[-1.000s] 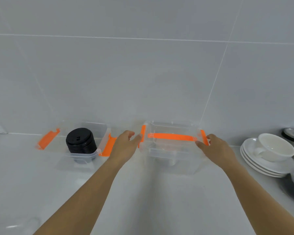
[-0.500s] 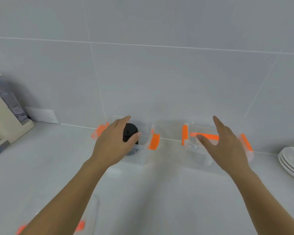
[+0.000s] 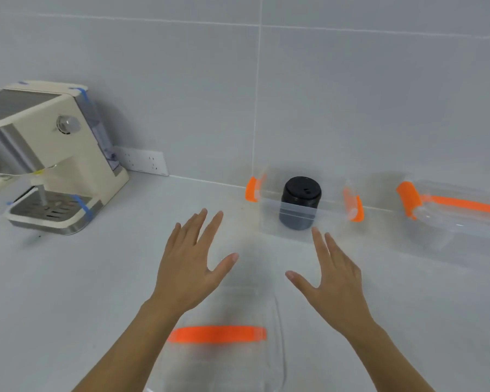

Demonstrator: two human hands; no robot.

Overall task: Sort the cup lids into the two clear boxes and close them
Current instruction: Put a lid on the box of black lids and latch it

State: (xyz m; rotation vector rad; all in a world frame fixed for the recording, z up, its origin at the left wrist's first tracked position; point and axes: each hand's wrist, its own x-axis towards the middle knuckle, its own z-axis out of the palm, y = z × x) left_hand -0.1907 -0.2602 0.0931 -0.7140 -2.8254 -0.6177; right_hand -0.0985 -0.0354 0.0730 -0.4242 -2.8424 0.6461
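— Two hands, both yours? What are they doing?

— Both mine. My left hand (image 3: 188, 267) is spread flat, fingers apart, palm down, gripping nothing. My right hand (image 3: 334, 274) is the same: fingers stretched, thumb out toward the left one, empty. They hover side by side over the white counter (image 3: 68, 278), with a gap between the thumbs.

— What lies under them?

— A clear box lid (image 3: 275, 335) with an orange handle strip (image 3: 218, 333), flat on the counter near me, below my wrists. My left forearm crosses its left part. I can't tell whether either hand touches it; it looks as though they are above it.

— And the boxes?

— The open clear box (image 3: 289, 222) stands against the tiled wall (image 3: 351, 94), just past my right fingertips, with orange latches on both ends. Inside it is a stack of black cup lids (image 3: 301, 203), upright. To the right of it, a little apart, is the second clear box (image 3: 458, 224), with an orange latch on its near end and an orange strip along its top. It is blurred and cut off by the picture's edge, so I can't make out what is in it.

— Anything else?

— A cream coffee machine (image 3: 48, 154) at far left with blue tape on its corners, and a white wall socket (image 3: 145, 162) beside it.
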